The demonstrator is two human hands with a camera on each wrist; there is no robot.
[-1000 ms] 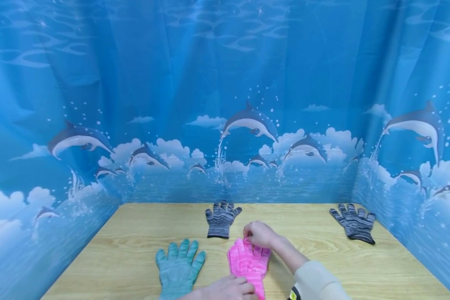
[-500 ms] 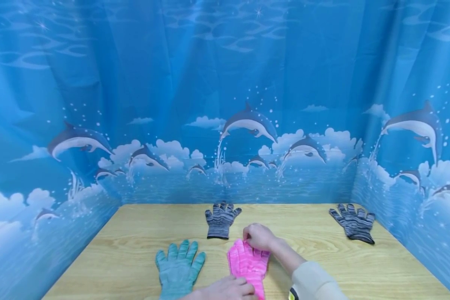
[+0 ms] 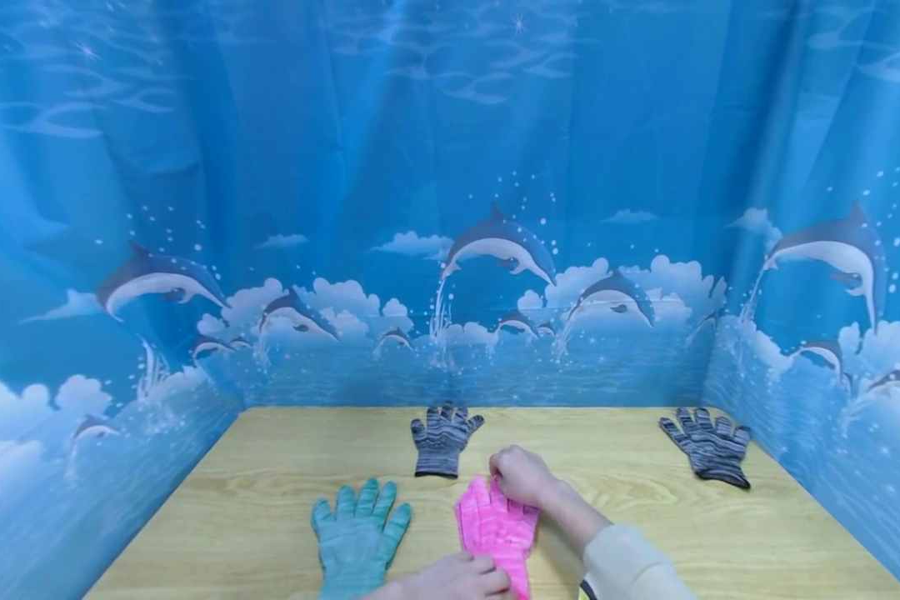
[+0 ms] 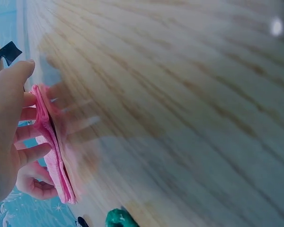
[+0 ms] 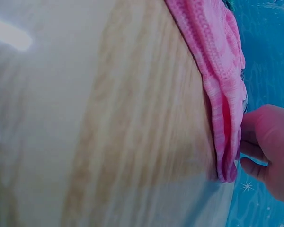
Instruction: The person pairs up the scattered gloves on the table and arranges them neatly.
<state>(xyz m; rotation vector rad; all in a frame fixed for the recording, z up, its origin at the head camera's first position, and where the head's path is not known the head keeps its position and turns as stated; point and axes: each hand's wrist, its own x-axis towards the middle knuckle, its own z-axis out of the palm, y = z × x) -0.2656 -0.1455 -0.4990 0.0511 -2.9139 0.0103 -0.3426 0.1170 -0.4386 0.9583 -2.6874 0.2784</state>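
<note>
Stacked pink knit gloves (image 3: pixel 506 529) lie flat at the front of the table, fingers away from me. In the left wrist view their edge (image 4: pixel 57 161) shows two layers. My left hand (image 3: pixel 456 577) rests on the cuff end with its fingers fairly straight against the knit. At the far end my right hand (image 3: pixel 525 475) pinches a fingertip of the pink gloves. The right wrist view shows that hand (image 5: pixel 272 142) beside the finger ends, thumb and fingers bent in, its fingertips partly hidden by the fabric. A teal glove (image 3: pixel 360 533) lies to the left, fingers spread.
Two grey-and-black striped gloves lie farther back, one striped glove (image 3: pixel 438 446) near the middle and another striped glove (image 3: pixel 712 450) at the right. The wooden table (image 3: pixel 270 467) is enclosed by a blue dolphin-print curtain (image 3: pixel 345 208) at the back and sides.
My right hand has shifted very slightly to the right at the pink glove's fingers. The left hand and the other gloves have stayed in place.
</note>
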